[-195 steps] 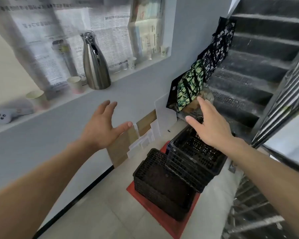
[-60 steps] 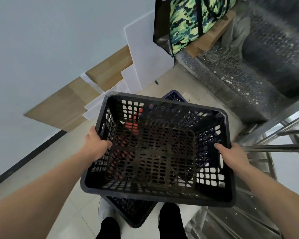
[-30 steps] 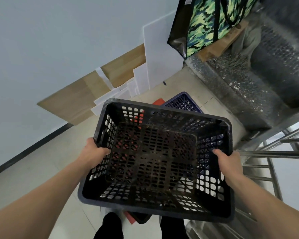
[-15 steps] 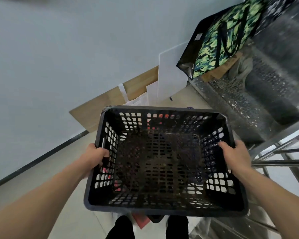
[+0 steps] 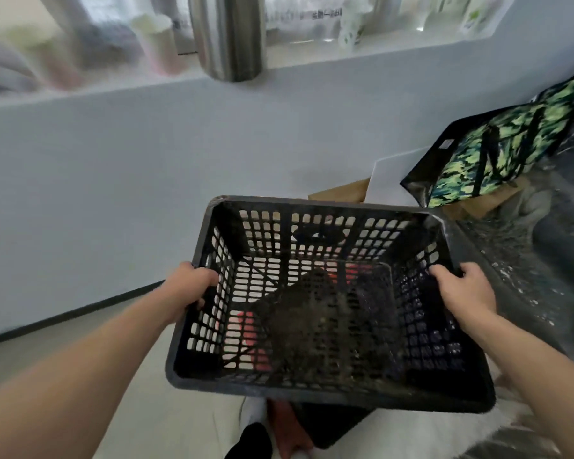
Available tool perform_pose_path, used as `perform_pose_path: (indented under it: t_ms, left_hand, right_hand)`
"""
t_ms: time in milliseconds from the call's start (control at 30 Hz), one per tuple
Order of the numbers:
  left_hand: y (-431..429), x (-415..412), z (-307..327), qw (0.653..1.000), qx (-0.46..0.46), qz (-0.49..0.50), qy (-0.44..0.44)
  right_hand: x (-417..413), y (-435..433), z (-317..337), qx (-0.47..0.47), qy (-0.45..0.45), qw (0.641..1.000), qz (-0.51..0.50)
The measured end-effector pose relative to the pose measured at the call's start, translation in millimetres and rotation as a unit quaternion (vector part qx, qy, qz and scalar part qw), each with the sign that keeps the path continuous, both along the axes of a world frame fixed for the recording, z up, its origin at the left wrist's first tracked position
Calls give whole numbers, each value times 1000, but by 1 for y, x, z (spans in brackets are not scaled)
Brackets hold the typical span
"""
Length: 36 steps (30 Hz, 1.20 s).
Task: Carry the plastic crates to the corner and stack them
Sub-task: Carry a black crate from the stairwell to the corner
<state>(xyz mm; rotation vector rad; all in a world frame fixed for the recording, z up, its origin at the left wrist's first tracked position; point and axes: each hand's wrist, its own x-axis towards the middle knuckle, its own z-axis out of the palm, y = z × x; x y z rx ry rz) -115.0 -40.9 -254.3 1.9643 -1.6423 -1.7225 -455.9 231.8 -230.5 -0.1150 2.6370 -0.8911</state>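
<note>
1. The pale wall fills the far side, and the ledge along its top is badly blurred: the cups on the left are smears, and the steel flask is cut off by the top edge.
2. The stairs on the right are dark and streaked; their steps cannot be told apart.
3. The black crate sits dead centre, held up off the floor, open side toward the camera, slightly tilted.
4. Through its lattice floor a dark mass and patches of red show, too blurred to make out.
5. The camouflage bag leans at far right, partly cut by the frame edge, with a white board and a brown board propped beside it, half hidden behind the crate's far rim.
6. Below the near rim, a dark flat shape and a shoe tip peek out; the crate hides the rest.
7. The left hand clamps the left wall, fingers curled over the rim and into the holes.
8. The right hand grips the right wall likewise, fingers hooked over the edge, so the crate hangs between both hands.
</note>
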Motion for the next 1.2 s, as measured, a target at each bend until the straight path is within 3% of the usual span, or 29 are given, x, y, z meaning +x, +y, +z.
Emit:
perform_pose_path:
  t_ms: [267, 567, 867, 1200]
  left_hand:
    - [29, 87, 40, 994, -49, 90, 31]
    - [49, 218, 53, 982, -28, 182, 43]
    - [53, 411, 35, 958, -7, 278, 67]
    - [82, 647, 49, 909, -9, 412, 57]
  right_hand:
    - [41, -33, 30, -15, 15, 997, 71]
    - [135, -90, 46, -25, 22, 983, 179]
    - [311, -174, 39, -1, 31, 960, 279]
    - [542, -271, 34, -5, 34, 905, 424]
